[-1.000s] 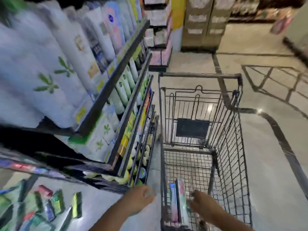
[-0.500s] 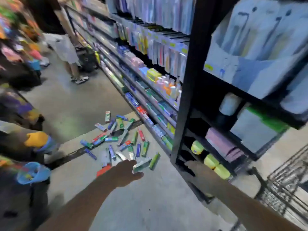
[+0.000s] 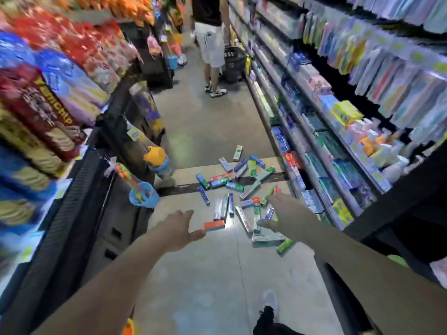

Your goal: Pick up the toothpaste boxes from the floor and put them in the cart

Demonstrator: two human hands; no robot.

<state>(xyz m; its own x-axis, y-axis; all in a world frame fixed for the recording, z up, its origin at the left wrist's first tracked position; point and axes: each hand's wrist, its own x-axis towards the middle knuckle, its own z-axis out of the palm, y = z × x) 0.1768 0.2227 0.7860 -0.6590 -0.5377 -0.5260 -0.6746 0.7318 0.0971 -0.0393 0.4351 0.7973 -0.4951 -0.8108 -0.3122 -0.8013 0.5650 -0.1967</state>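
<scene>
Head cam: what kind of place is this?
Almost certainly a supermarket aisle: stocked shelves of toiletries on the right, snack bags on the left, another shopper with a basket, and toothpaste boxes scattered on the floor.

The toothpaste boxes (image 3: 238, 189) lie scattered on the floor (image 3: 212, 281) of an aisle, between the snack shelves (image 3: 55, 97) on the left and the toiletry shelves (image 3: 338, 112) on the right, close against the right-hand ones. Both arms reach forward over the floor, the left hand (image 3: 180, 229) before the nearest box and the right hand (image 3: 284, 215) above the pile's right edge. Beyond the pile a person (image 3: 212, 44) stands by a basket (image 3: 233, 62) at the right-hand shelves.
</scene>
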